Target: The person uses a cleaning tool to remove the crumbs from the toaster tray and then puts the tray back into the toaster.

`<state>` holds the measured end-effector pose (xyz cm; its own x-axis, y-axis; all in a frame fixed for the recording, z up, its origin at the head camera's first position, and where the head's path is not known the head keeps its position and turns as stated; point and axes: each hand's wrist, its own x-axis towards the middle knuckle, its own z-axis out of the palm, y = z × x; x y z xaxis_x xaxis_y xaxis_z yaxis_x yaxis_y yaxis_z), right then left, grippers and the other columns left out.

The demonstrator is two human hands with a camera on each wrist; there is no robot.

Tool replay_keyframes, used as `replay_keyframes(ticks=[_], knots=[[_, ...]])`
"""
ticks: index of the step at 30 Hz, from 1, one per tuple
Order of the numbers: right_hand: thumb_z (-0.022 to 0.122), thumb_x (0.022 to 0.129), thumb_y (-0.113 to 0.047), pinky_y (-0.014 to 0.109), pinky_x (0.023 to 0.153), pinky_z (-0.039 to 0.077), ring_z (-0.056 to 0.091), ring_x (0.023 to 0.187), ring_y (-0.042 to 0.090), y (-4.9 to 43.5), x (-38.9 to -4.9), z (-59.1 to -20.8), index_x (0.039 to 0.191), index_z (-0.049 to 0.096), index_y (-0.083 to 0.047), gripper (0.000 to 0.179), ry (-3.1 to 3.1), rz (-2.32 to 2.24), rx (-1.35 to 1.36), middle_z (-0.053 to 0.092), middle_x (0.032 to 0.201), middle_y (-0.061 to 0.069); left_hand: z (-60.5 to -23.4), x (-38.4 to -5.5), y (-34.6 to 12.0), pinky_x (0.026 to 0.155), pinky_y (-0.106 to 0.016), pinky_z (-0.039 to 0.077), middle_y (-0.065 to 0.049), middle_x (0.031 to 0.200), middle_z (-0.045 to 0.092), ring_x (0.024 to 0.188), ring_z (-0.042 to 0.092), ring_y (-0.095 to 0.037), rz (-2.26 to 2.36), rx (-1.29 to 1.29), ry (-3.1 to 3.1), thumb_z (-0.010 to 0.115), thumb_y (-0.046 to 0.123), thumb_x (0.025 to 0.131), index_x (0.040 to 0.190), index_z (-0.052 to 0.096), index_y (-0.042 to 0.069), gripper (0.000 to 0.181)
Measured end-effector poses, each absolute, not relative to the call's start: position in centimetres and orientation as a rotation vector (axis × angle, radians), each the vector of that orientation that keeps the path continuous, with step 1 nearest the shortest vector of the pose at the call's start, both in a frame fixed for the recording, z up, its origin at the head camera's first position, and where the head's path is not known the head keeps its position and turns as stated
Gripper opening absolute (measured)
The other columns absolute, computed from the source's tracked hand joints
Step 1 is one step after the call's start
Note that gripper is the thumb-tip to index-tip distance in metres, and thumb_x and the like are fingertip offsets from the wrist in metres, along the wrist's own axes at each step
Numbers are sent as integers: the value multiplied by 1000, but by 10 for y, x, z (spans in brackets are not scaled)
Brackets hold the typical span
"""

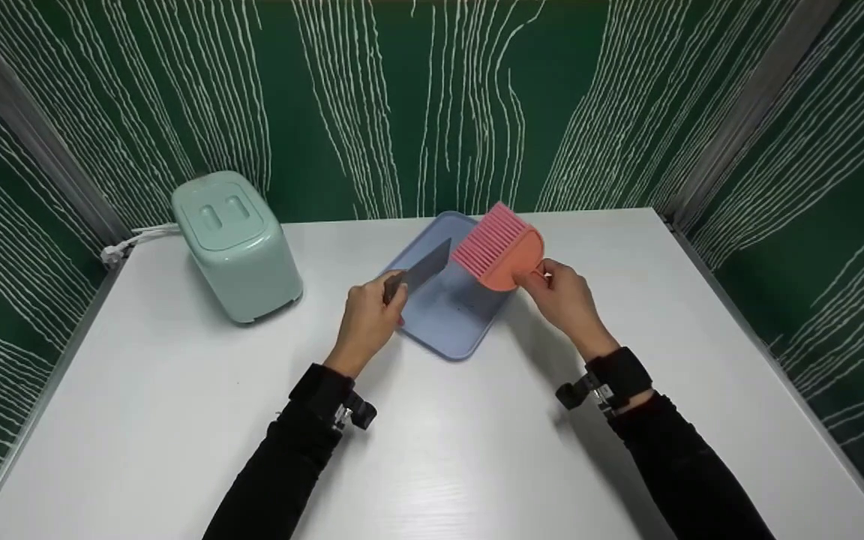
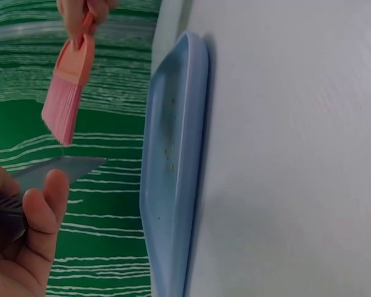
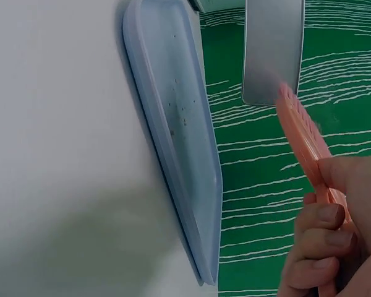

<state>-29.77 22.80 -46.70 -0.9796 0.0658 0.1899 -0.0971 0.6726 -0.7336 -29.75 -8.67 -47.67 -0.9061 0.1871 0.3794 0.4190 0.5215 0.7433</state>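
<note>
My left hand (image 1: 367, 315) grips the dark end of a thin grey metal crumb tray (image 1: 430, 265), which tilts above a blue tray (image 1: 439, 322). With my right hand (image 1: 568, 301) I hold an orange brush (image 1: 518, 262) by its handle, its pink bristles pointing toward the metal sheet. From the right wrist side, the brush (image 3: 303, 139) overlaps the end of the crumb tray (image 3: 273, 52); whether they touch is unclear. A small gap shows between bristles (image 2: 62, 111) and metal in the left wrist view. Small brown crumbs (image 3: 183, 117) lie in the blue tray.
A mint-green toaster (image 1: 241, 251) stands at the back left of the white table (image 1: 432, 465), its white cord (image 1: 139, 236) behind it. Green walls with white streaks rise along the back and sides.
</note>
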Motion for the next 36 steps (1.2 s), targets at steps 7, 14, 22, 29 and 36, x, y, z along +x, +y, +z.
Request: replay_keyframes(ticks=[7,14,22,29,36], knots=[[66,108,-40,31,57,37,47,64,18,222,-301,-476,100,62,-6,35,-2622,1047,26,51,74,2,-477,-297,-83,51,-21,48,-6,65,70,55,72,-18,-1390,-542,-2488,59,14,108,103,74,6,18],[71,105,-34,34,58,35,51,63,22,219,-304,-485,97,63,-3,33,-2576,882,58,55,71,5,-475,-295,-81,51,-21,47,-7,66,69,56,72,-20,-1423,-579,-2475,59,15,109,107,75,6,18],[71,105,-36,34,60,44,68,70,25,217,-303,-493,104,70,-2,34,-2605,867,75,74,80,14,-473,-293,-81,53,-21,46,-8,67,70,59,74,-29,-1431,-595,-2463,60,16,109,125,76,6,24],[71,105,-39,34,60,39,58,66,21,219,-301,-495,112,72,-4,36,-2687,844,47,67,75,7,-474,-293,-81,54,-22,47,-7,66,71,59,74,-31,-1400,-598,-2448,60,15,108,130,75,4,28],[70,103,-42,33,57,35,48,63,17,221,-298,-493,89,60,-12,35,-2737,873,21,51,69,-2,-475,-293,-82,55,-23,47,-6,63,71,59,74,-29,-1352,-607,-2438,61,14,108,129,75,5,28]])
